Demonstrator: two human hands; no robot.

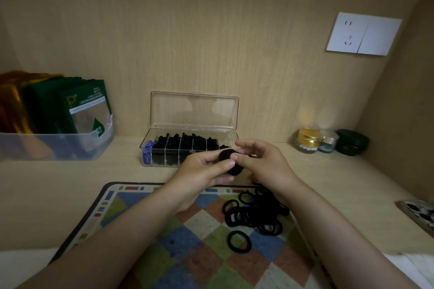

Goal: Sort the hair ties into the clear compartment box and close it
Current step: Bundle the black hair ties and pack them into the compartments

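Just beyond the grip, and reaching off to its left, the clear compartment box (150, 135) lies on the table (70, 178) with its lid (195, 110) standing up at the back. Its long axis runs side to side across the person's front, and dividers cut it into a row of cells. Most are packed with dark ties, and there is something blue in the end cell farthest left of the grip. The right-end cell, straight behind the grip, looks the least filled, though the hands cover part of it.

In the grip is a bunch of hair ties (231, 163), pinched from both sides. The left hand (206, 169) has its thumb on top and fingers beneath, and the right hand (260, 162) closes thumb and fingertips on the other side. The bunch sits as a squat wad, and I can't make out a clear long axis. Both hands look about equally near the box, so I'd judge the coming move to be a short carry forward.

Below the grip, under the right wrist, the loose pile (256, 213) waits on the chequered mat (145, 197).
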